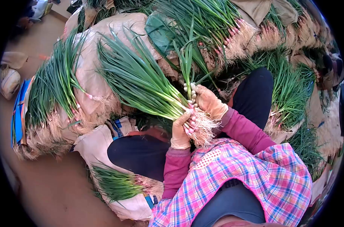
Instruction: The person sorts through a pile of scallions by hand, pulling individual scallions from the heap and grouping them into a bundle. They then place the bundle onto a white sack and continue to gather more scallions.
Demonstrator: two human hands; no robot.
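Observation:
A large bunch of green onions [153, 83] is held in front of my body, leaves fanning to the upper left, pink bulbs and pale roots at the lower right. My left hand [181, 130], in a pale glove, is closed around the bunch just above the bulbs. My right hand [206, 101], also gloved, pinches a few separate stalks [186, 66] that stand upright against the bunch's right side. Both hands are close together near the roots [203, 128]. The fingertips of my right hand are partly hidden behind the stalks.
Onion bunches [52, 83] lie on sacking [100, 49] at the left. More bunches [206, 26] line the top, with others [289, 83] at the right. A small bunch [117, 181] rests on a pale sack [136, 206] by my knee. Brown floor [54, 181] shows at the lower left.

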